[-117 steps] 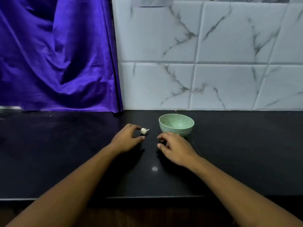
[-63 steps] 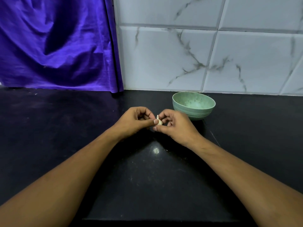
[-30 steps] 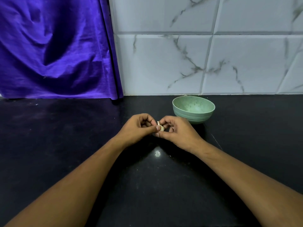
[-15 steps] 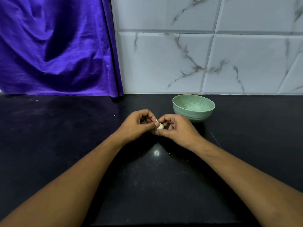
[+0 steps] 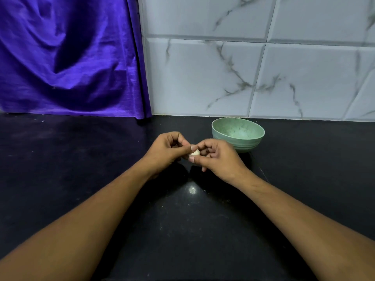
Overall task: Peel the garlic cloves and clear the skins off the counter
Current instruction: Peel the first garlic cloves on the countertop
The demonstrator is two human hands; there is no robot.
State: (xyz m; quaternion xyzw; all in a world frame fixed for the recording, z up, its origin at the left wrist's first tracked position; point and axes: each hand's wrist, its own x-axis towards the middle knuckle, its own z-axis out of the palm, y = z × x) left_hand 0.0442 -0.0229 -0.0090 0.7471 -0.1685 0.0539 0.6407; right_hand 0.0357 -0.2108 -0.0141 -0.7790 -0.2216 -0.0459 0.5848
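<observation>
Garlic clove, small and pale (image 5: 194,152), up off the black counter (image 5: 192,220) since pickup, now pinched between left hand (image 5: 166,153) and right hand (image 5: 220,159) fingertips (green speckled bowl (image 5: 241,145) just beyond right fingers); peeling likely just starting.

Both forearms stretched forward, angled toward each other. The left hand (image 5: 165,151) and right hand (image 5: 218,157) met at the garlic clove (image 5: 195,152), fingers curled, each thumb and forefinger pinching it from its own side.
</observation>
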